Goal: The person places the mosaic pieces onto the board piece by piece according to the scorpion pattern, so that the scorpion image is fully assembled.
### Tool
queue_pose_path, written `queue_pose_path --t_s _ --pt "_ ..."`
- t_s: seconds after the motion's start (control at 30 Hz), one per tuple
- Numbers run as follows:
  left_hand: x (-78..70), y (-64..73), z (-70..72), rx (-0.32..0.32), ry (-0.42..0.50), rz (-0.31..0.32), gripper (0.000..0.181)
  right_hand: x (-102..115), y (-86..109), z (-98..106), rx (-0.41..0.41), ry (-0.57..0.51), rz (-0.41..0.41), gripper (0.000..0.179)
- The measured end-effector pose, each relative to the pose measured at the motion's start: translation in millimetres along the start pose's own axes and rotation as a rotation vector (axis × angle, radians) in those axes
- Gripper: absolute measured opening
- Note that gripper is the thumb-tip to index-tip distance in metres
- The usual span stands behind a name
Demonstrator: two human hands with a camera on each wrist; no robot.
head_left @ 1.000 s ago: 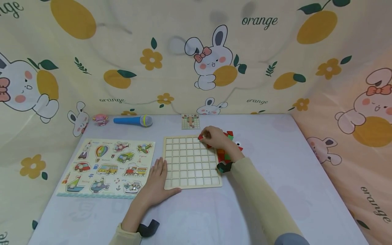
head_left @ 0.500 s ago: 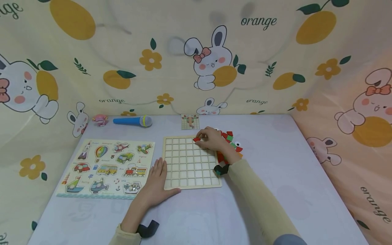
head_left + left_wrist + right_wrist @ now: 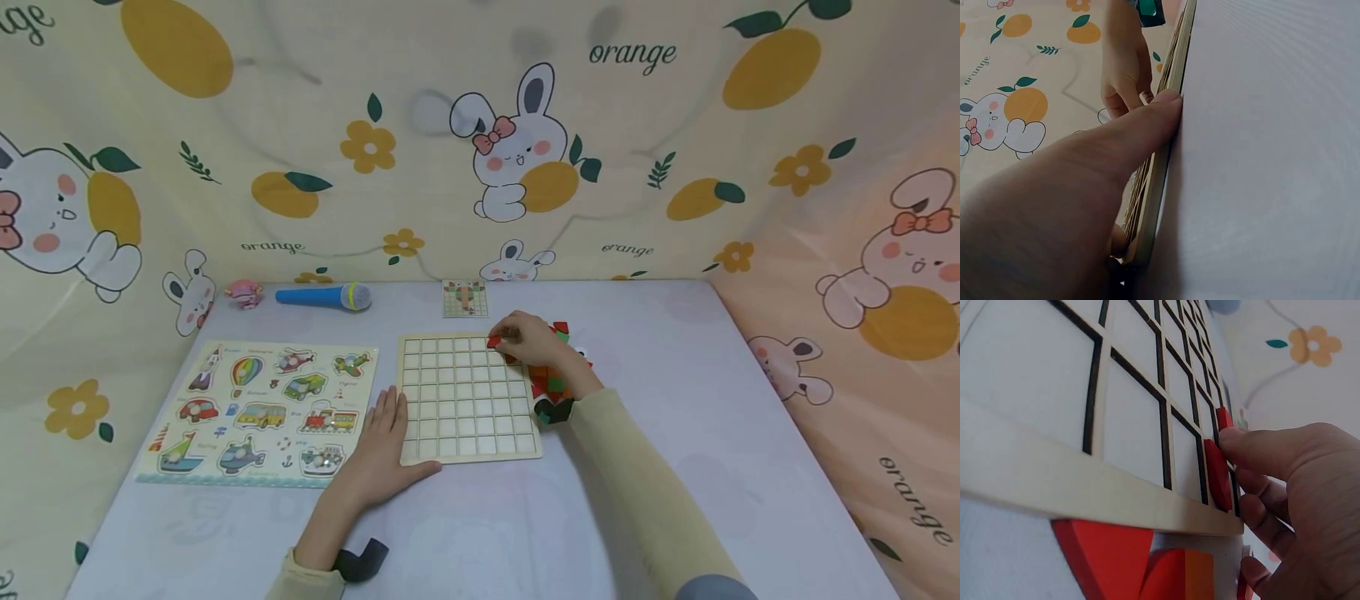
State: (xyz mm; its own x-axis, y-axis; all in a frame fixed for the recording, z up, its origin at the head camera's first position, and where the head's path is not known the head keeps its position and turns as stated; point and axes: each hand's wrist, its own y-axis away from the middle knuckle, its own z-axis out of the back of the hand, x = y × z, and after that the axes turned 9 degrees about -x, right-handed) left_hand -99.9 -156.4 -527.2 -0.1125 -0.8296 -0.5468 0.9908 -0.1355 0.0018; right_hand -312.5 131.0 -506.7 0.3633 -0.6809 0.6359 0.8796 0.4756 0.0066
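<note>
Head view: a person's right hand (image 3: 528,340) pinches a small red piece (image 3: 492,342) over the far right part of a pale grid board (image 3: 450,408). The left hand (image 3: 384,454) lies at its left side, fingers close together, thumb spread. Left wrist view: that thumb rests along the near edge. Right wrist view: another red piece (image 3: 1217,478) sits on the grid.

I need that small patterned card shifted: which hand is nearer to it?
Right. The right hand is at the far right corner of the grid board, just in front of the patterned card and rightward; the left hand is farther, at the board's left edge.
</note>
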Motion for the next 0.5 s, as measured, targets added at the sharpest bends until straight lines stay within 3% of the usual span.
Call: queue_pose_path --t_s 0.2,0.5 --pt "0.4 0.0 0.2 0.001 -0.006 0.002 0.126 1.2 2.0 -0.1 -0.006 -0.014 -0.013 0.026" --pt "-0.7 1.0 -1.2 -0.014 0.002 0.002 0.125 -2.5 6.0 -4.9 -0.095 -0.021 -0.017 0.024"
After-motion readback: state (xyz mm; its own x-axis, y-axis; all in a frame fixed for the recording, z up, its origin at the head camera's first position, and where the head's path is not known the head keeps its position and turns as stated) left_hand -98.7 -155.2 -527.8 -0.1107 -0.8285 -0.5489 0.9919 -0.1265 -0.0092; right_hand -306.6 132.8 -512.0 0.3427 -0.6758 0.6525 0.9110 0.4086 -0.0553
